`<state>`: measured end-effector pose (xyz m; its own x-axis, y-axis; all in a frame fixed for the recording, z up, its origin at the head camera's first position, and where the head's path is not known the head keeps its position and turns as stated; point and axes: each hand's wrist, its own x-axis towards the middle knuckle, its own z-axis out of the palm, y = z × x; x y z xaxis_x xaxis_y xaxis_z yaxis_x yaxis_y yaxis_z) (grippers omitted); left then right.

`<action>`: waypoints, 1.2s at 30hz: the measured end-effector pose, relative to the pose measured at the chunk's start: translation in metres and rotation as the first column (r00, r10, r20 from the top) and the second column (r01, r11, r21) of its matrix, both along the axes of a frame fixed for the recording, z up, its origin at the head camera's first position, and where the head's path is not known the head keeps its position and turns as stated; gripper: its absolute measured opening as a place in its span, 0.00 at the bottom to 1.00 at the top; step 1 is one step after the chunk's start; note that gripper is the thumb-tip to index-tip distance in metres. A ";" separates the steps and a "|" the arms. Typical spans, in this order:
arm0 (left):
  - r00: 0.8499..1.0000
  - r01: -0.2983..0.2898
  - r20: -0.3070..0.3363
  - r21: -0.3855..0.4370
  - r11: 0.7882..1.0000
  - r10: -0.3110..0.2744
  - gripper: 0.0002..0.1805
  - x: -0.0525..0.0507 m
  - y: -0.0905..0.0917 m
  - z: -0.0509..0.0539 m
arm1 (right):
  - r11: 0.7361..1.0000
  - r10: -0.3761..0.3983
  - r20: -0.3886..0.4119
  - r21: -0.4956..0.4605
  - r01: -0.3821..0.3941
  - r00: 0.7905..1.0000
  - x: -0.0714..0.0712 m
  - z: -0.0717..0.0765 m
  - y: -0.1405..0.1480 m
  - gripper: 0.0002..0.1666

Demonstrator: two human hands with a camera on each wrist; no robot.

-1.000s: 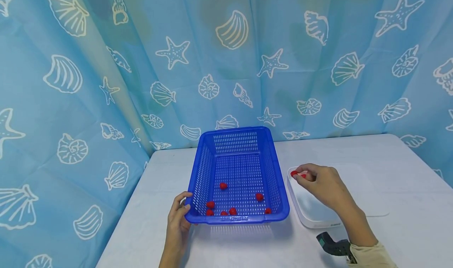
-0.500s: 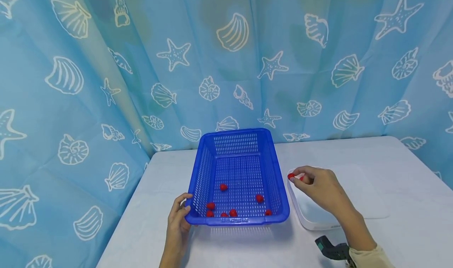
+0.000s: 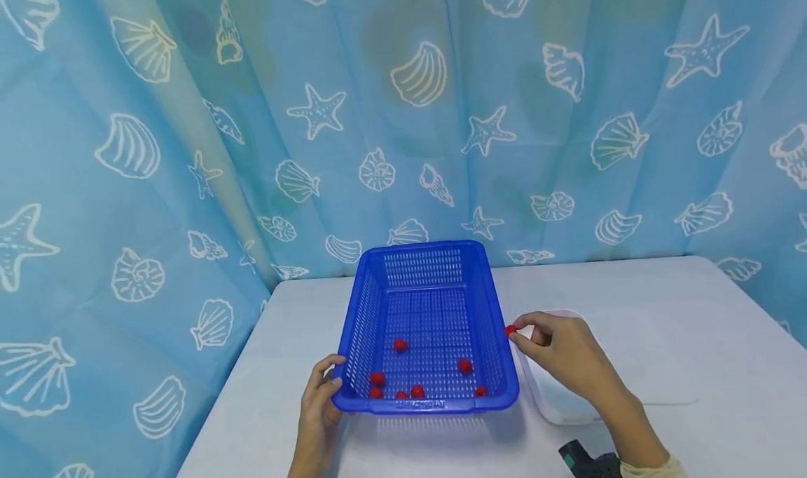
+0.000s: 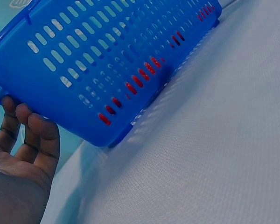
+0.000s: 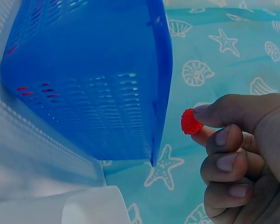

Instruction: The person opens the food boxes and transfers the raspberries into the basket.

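A blue plastic basket [image 3: 424, 352] with slotted walls stands on the table. Several red raspberries [image 3: 400, 345] lie inside it, mostly toward the near end; their red also shows through the slots in both wrist views. At the basket's near left corner my left hand [image 3: 318, 415] holds the rim, with thumb and fingers bent around it. My right hand [image 3: 567, 352] pinches a raspberry [image 5: 191, 122] between thumb and index finger, the other fingers curled in. This raspberry is just outside the basket's right rim, above a white tray [image 3: 564, 411] that the hand partly covers.
The table [image 3: 265, 422] has a white cover. A blue curtain [image 3: 353, 141] printed with shells and starfish hangs behind and at the left. A black device [image 3: 586, 460] sits at the right wrist. A thin pale sheet [image 3: 656, 373] lies right of the tray.
My right hand has moved slightly left toward the basket's rim with the raspberry. A second red spot under that hand is no longer visible. The left hand keeps its hold; the head view has tilted up.
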<state>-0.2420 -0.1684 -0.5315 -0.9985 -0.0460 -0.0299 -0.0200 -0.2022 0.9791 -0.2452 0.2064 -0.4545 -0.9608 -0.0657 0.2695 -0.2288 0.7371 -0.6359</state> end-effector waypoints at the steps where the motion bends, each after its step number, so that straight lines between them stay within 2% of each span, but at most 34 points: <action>1: 1.000 -0.002 0.003 -0.001 1.000 0.002 0.22 0.000 0.000 0.000 | 1.000 0.001 0.001 0.003 -0.001 1.000 0.001 0.000 -0.001 0.10; 6: 1.000 -0.009 0.011 -0.022 1.000 0.009 0.21 0.000 0.002 -0.002 | 1.000 -0.008 -0.003 0.006 0.008 1.000 0.004 0.000 -0.004 0.10; 17: 0.998 -0.026 0.050 0.006 1.000 0.025 0.21 0.002 0.002 -0.001 | 1.000 0.006 -0.017 -0.015 -0.006 1.000 0.006 0.000 -0.010 0.09; 27: 0.999 -0.027 0.037 -0.012 1.000 0.027 0.22 0.000 0.002 -0.001 | 0.997 0.050 0.032 -0.068 -0.048 0.998 0.005 -0.001 -0.017 0.09; 36: 0.999 -0.033 0.031 0.001 0.999 0.033 0.22 -0.001 0.001 0.002 | 0.997 0.053 0.051 -0.061 -0.050 0.997 0.003 0.001 -0.026 0.09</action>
